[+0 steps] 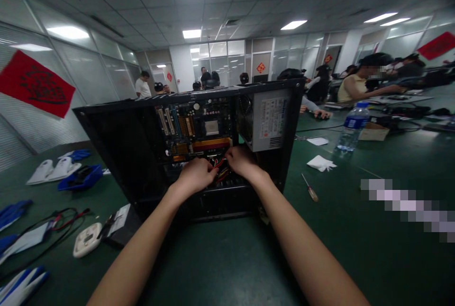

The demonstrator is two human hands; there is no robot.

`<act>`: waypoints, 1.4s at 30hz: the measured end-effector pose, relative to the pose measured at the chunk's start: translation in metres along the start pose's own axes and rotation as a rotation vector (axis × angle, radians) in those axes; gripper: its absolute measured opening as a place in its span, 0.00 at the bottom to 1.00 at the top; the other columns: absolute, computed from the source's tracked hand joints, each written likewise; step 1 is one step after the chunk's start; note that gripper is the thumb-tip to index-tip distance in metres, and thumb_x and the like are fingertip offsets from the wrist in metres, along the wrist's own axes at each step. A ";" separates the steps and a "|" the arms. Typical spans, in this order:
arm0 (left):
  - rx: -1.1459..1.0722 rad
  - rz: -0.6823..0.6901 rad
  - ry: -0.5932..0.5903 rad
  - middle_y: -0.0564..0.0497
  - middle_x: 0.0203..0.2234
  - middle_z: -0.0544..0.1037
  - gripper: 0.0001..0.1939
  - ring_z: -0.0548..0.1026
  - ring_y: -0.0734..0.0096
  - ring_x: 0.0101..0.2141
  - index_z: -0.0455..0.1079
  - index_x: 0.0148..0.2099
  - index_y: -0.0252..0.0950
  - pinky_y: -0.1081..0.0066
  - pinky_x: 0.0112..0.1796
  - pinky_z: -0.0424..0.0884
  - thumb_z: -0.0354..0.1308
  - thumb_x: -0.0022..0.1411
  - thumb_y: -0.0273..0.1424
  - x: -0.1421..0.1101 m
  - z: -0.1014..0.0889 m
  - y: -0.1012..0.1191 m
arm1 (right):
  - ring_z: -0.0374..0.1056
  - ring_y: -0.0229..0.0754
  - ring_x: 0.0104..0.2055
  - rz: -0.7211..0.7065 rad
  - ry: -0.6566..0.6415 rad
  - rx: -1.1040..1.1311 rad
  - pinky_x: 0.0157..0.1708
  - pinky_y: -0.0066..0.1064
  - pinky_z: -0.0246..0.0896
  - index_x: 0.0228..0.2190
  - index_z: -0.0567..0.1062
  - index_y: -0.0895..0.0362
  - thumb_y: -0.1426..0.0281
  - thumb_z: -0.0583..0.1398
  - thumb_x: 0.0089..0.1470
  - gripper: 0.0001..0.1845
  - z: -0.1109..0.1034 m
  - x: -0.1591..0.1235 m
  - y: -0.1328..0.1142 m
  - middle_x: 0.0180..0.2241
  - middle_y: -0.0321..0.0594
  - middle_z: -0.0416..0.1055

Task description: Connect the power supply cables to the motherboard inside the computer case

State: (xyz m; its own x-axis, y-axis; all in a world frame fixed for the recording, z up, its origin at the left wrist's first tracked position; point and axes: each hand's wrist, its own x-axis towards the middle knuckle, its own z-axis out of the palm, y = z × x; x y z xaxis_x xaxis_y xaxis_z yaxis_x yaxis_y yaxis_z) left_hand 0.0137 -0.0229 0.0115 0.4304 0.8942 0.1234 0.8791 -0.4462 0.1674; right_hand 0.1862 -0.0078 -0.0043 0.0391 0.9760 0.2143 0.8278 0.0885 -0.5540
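An open black computer case stands on the green table, its side off. Inside I see the motherboard and a grey power supply at the upper right. Both my hands reach into the case's lower middle. My left hand is closed, pinching a bundle of red and yellow wires. My right hand is closed too, gripping the same wires from the right. What the fingertips hold beyond the wires is hidden.
A screwdriver and crumpled tissue lie right of the case; a water bottle stands farther back. On the left lie blue-white gloves, cables and a white round device. Other people sit at the far right.
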 end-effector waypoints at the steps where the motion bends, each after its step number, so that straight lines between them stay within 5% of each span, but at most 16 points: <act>1: 0.050 -0.002 0.010 0.45 0.23 0.78 0.20 0.75 0.63 0.27 0.78 0.31 0.36 0.69 0.27 0.58 0.52 0.66 0.41 -0.002 -0.002 0.002 | 0.75 0.44 0.42 -0.021 -0.005 -0.021 0.34 0.27 0.59 0.37 0.83 0.60 0.73 0.56 0.63 0.14 0.001 0.000 0.000 0.40 0.49 0.80; 14: 0.353 0.038 0.010 0.36 0.32 0.81 0.23 0.80 0.51 0.33 0.80 0.42 0.32 0.65 0.31 0.68 0.47 0.68 0.40 -0.010 -0.012 0.006 | 0.76 0.49 0.44 -0.183 -0.070 -0.197 0.38 0.31 0.61 0.41 0.82 0.60 0.72 0.53 0.65 0.17 0.007 -0.004 -0.004 0.43 0.54 0.80; 31: 0.292 0.057 -0.089 0.37 0.37 0.82 0.24 0.80 0.53 0.34 0.79 0.44 0.32 0.65 0.33 0.70 0.44 0.70 0.41 -0.005 -0.011 0.001 | 0.77 0.49 0.44 -0.181 -0.102 -0.327 0.39 0.31 0.64 0.43 0.82 0.61 0.72 0.52 0.64 0.18 0.003 -0.007 -0.006 0.42 0.55 0.79; 42: 0.388 0.056 0.054 0.35 0.32 0.81 0.23 0.80 0.47 0.34 0.79 0.40 0.30 0.61 0.33 0.72 0.46 0.69 0.39 -0.010 -0.012 0.009 | 0.76 0.48 0.45 -0.184 -0.132 -0.336 0.40 0.30 0.64 0.42 0.82 0.61 0.72 0.52 0.64 0.18 -0.001 -0.009 -0.009 0.42 0.54 0.79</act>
State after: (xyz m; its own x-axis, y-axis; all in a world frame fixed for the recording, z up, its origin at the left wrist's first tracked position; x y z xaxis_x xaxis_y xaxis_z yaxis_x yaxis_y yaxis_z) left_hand 0.0147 -0.0366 0.0237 0.4779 0.8608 0.1750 0.8710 -0.4384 -0.2218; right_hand 0.1793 -0.0180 -0.0006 -0.1813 0.9689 0.1684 0.9519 0.2159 -0.2176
